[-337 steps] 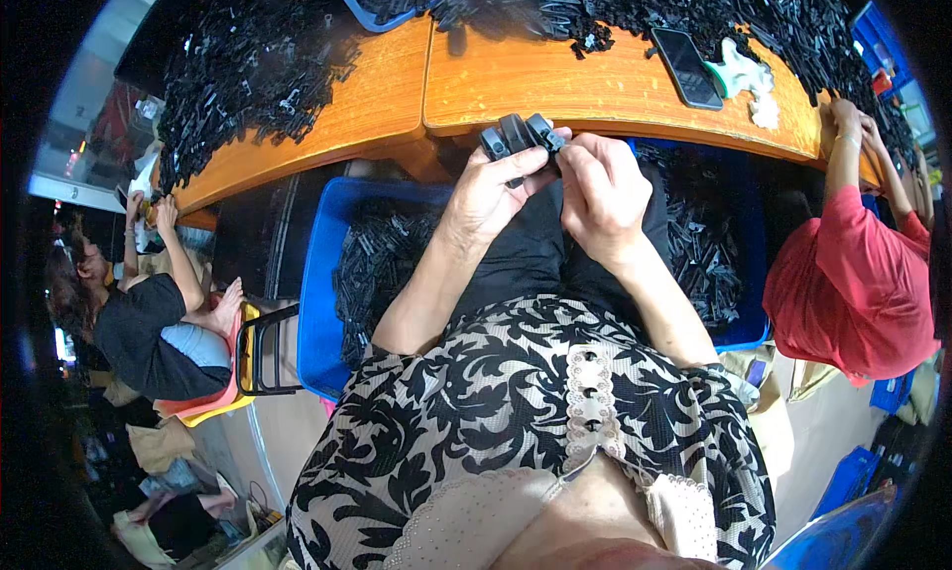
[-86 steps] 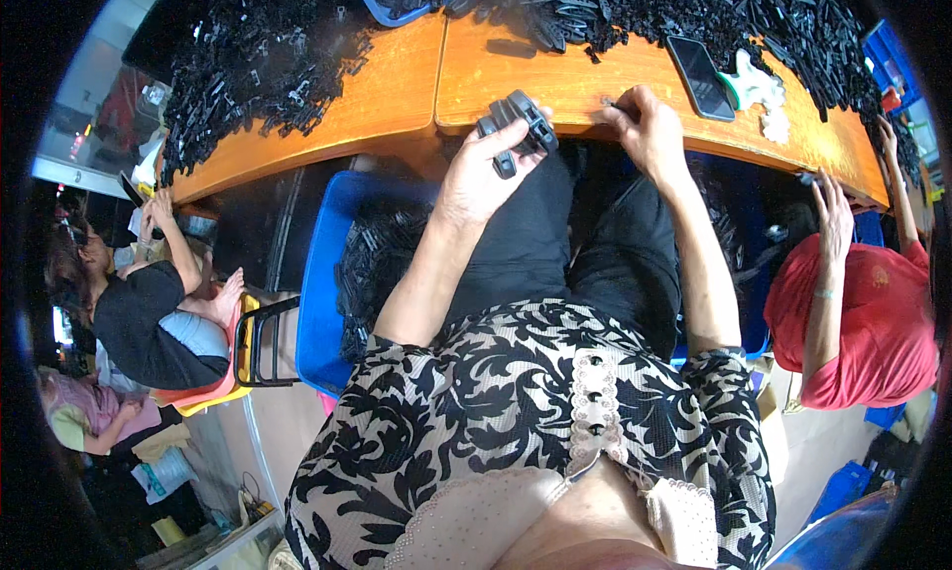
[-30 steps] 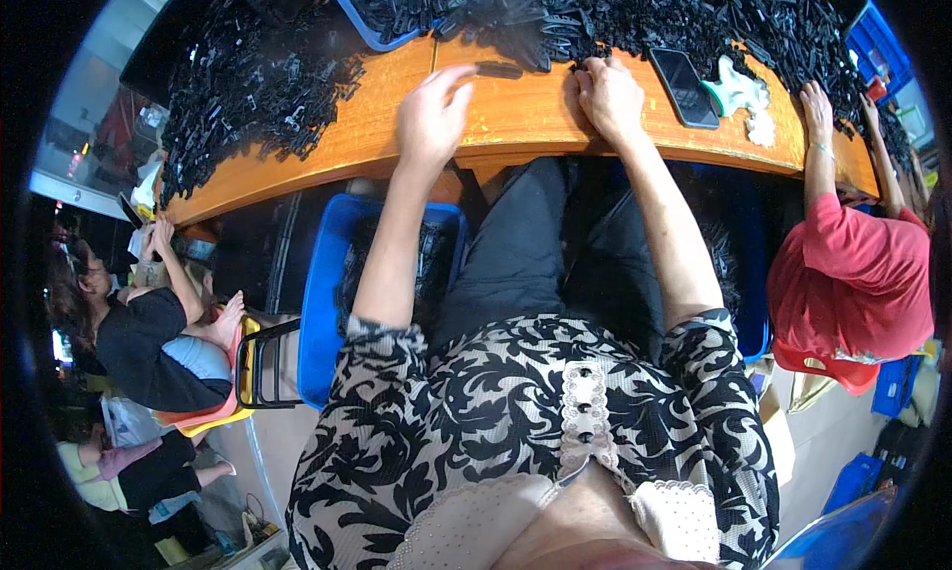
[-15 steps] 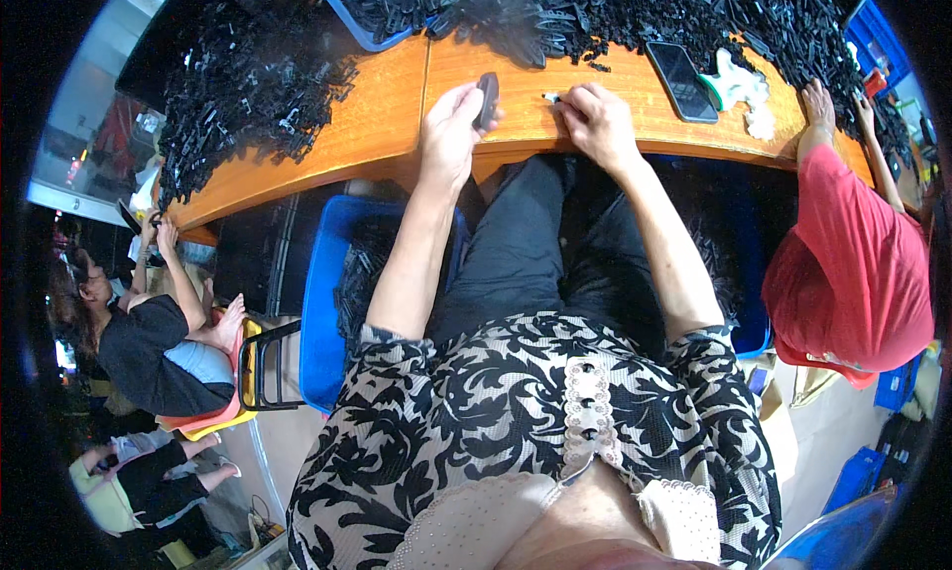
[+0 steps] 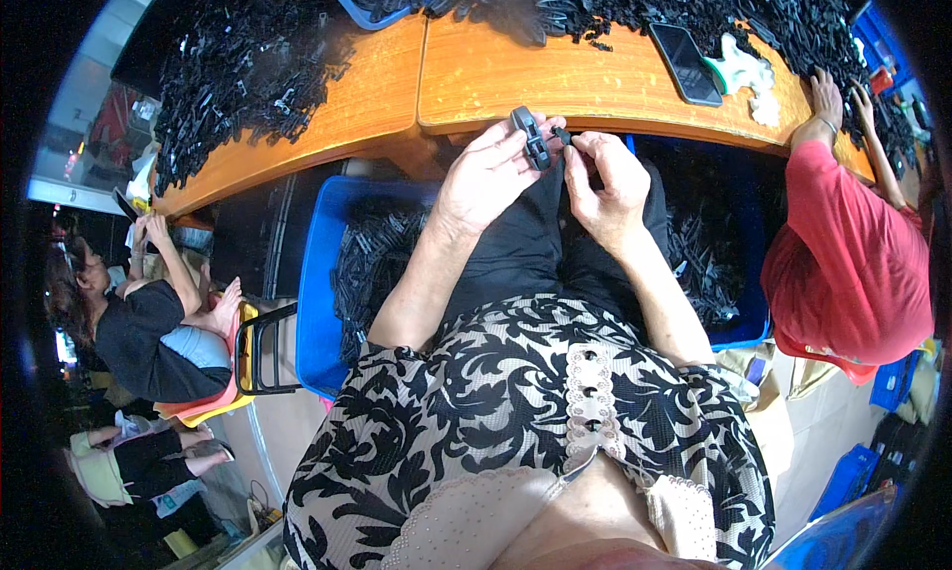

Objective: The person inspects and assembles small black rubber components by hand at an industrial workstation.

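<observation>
Between the fingers of my left hand point(image 5: 481, 181) is an elongated black plastic part point(image 5: 530, 137), tilted, with a hollow or slotted side showing. My right hand point(image 5: 613, 188) pinches a small black piece point(image 5: 561, 134) between thumb and forefinger. That piece sits just right of the larger part; whether the two touch I cannot tell. Both hands are close together over my lap, just off the near edge of the wooden table point(image 5: 516, 79).
Heaps of black plastic parts point(image 5: 248, 84) cover the table's far side and left. A phone point(image 5: 686, 64) and a white cloth point(image 5: 746, 74) lie at right. Blue bins point(image 5: 315, 302) with black parts flank my legs. A person in red point(image 5: 853, 263) sits at right, another person point(image 5: 159, 342) at left.
Both hands have come off the table edge toward my body and closer together. My left hand has turned the larger part so its slotted side shows, and the small piece is now beside it.
</observation>
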